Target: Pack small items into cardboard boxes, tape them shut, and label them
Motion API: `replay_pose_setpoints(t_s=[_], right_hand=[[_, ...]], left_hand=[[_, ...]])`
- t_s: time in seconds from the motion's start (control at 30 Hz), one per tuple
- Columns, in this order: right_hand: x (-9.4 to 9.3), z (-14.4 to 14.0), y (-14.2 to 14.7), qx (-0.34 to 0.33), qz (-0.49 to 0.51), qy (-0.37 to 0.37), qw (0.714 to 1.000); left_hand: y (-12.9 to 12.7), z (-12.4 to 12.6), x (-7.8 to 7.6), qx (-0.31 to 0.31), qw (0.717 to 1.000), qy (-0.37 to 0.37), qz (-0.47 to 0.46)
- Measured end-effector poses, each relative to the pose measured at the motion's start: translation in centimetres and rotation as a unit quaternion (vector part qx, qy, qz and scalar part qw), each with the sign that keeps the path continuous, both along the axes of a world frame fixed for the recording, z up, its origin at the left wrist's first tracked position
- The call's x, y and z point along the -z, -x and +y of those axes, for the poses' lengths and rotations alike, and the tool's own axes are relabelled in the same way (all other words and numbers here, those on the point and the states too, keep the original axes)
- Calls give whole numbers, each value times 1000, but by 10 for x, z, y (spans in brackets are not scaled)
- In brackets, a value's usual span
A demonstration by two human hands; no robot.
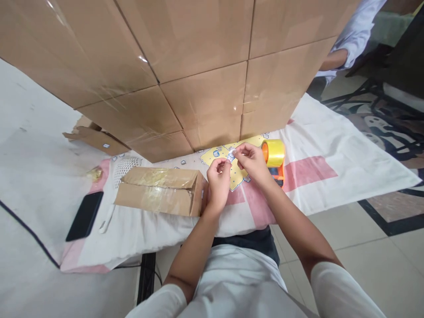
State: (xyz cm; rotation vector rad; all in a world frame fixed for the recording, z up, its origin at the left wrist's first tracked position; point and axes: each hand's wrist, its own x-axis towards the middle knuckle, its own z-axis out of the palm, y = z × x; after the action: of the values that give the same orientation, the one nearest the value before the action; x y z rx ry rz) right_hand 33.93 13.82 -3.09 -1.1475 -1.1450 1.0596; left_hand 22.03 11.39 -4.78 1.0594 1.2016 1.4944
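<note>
Between the fingertips of both hands is a small white piece with bluish marks (231, 154), too small to make out fully. My left hand (218, 179) pinches its lower end, and my right hand (252, 162) pinches the upper end. Just left of my left hand lies a taped cardboard box (155, 192), long and low. To the right of my right hand stands an orange tape dispenser (282, 174) with a yellow roll of tape (275, 152). Beneath my hands is a yellow patterned area of the cloth (238, 176).
Stacked taped cartons (205, 97) rise like a wall behind my hands. At left are a black phone (85, 216), a white perforated fly swatter (125, 170) and a torn carton (99, 139). Another person's sleeve (356, 37) shows at the upper right, beyond the tablecloth (351, 150).
</note>
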Motion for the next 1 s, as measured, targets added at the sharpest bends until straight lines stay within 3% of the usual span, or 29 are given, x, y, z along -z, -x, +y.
replay_pose_setpoints(t_s=[0.1,0.27,0.33,0.47,0.6,0.67,0.73,0.87,1.0], right_hand=[[5,8,-6,62,-20,-1,998],[16,25,-11,93,-278,-8,956],[21,30,-9,101,-322,-1,941],[23,33,-8,144,-322,-44,935],[15,16,-8,30,-261,-147,954],[11,4,-8,-2,-266,-222,938],[10,-7,-9,13,-302,-276,912],[13,-16,-9,35,-374,-323,869],[16,-13,-6,9,-332,-339,880]], left_hand=[[-5,-3,2,-23,999,0,29],[-6,-3,3,-27,999,-1,25],[-5,-2,4,-28,999,3,23],[-3,-2,6,-28,999,5,23],[1,-4,7,-34,999,-11,37],[4,-5,6,-36,998,-15,47],[6,-7,5,-38,998,-15,54],[9,-10,3,-47,993,-40,100],[11,-12,1,-45,982,-93,158]])
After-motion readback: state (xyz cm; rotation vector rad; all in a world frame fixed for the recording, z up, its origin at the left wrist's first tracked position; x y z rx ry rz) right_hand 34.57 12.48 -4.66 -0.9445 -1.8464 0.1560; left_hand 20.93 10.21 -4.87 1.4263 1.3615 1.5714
